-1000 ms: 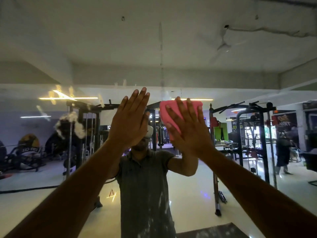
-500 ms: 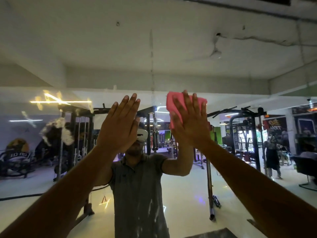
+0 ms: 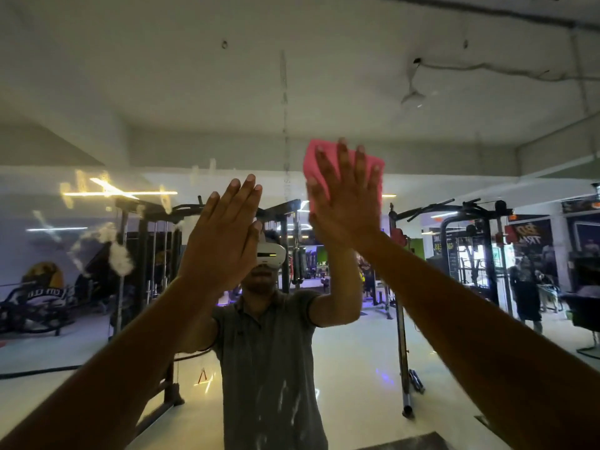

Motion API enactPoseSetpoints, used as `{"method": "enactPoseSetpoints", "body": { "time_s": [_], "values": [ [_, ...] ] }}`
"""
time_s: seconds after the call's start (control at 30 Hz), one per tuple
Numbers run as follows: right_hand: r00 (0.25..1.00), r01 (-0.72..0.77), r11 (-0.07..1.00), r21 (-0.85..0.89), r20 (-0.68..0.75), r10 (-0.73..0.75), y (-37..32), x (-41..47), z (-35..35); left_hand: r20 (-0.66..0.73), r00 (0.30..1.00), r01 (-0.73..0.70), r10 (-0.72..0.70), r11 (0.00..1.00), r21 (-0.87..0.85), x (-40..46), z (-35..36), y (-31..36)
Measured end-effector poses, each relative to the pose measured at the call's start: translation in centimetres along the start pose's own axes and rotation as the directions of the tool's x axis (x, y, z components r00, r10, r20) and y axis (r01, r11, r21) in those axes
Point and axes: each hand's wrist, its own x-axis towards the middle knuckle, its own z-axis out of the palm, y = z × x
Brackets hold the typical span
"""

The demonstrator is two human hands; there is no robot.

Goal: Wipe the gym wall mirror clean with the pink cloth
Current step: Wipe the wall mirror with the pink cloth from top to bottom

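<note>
The gym wall mirror fills the view, with a vertical seam running down its middle. My right hand lies flat with fingers spread, pressing the folded pink cloth against the glass just right of the seam. Most of the cloth is hidden under the palm. My left hand is flat on the mirror to the left and lower, fingers together, holding nothing. White foam smears sit on the glass at the left.
The mirror reflects a person in a grey shirt, black weight racks and another person standing at the far right. More faint streaks mark the upper left glass.
My right hand has slid the pink cloth upward and slightly right on the glass. The left hand stays flat on the mirror at about the same spot.
</note>
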Motion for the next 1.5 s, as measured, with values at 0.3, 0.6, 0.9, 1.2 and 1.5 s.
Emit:
{"method": "enactPoseSetpoints", "body": {
  "time_s": [0.3,0.6,0.9,1.2,1.5],
  "values": [
    [0.952,0.299,0.954,-0.02,0.072,-0.297,4.5,-10.7,1.4,0.025,1.0,-0.013,0.012,0.999,0.045,0.1,-0.7,0.2],
    [0.974,0.217,0.976,0.004,0.071,-0.216,1.0,-10.5,1.9,0.054,0.998,-0.026,0.022,0.998,0.063,0.7,0.5,4.0],
    [0.996,-0.087,0.996,0.016,0.033,0.087,6.0,-4.8,-0.1,0.033,0.999,-0.032,0.031,0.998,0.05,2.5,1.0,7.0],
    [0.982,0.188,0.982,0.02,0.023,-0.188,12.6,-8.2,0.2,0.033,0.999,0.008,-0.01,0.998,0.068,2.4,1.5,7.8],
    [0.957,0.289,0.952,0.099,0.0,-0.291,7.3,-6.9,1.4,0.02,0.999,0.042,-0.043,0.998,0.041,5.1,0.7,6.7]
  ]
}}
